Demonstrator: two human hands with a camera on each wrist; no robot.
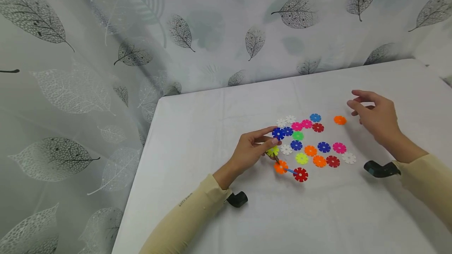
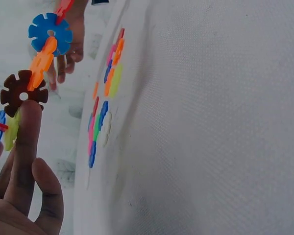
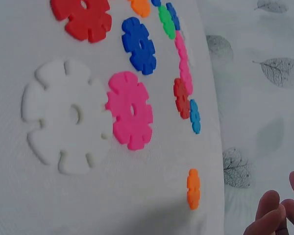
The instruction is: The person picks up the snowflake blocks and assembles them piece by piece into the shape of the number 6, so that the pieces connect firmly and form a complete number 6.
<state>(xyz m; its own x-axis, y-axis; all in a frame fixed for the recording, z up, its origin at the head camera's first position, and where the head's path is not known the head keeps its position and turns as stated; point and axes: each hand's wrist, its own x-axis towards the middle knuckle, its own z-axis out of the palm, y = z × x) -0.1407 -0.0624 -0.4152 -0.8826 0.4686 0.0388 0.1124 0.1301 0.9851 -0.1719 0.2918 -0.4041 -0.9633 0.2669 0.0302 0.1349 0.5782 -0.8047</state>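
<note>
In the head view my left hand [image 1: 248, 150] holds up a chain of notched plastic discs slotted together. The chain has a blue disc [image 1: 278, 133] by the fingertips, a yellow disc [image 1: 272, 151], an orange disc [image 1: 281, 167] and a red disc [image 1: 301, 174] at the far end. A brown disc [image 2: 24, 93] and another blue disc [image 2: 50, 33] show between them in the left wrist view, with a finger touching the brown one. My right hand [image 1: 378, 115] hovers with bent fingers and nothing visible in it, beside a loose orange disc [image 1: 340, 120].
Several loose discs lie flat on the white table [image 1: 197, 136], among them a white disc [image 1: 349, 158], a pink disc [image 1: 339, 147], a green disc [image 1: 298, 135] and a light-blue disc [image 1: 315, 117]. A leaf-patterned curtain [image 1: 212, 30] hangs behind and to the left.
</note>
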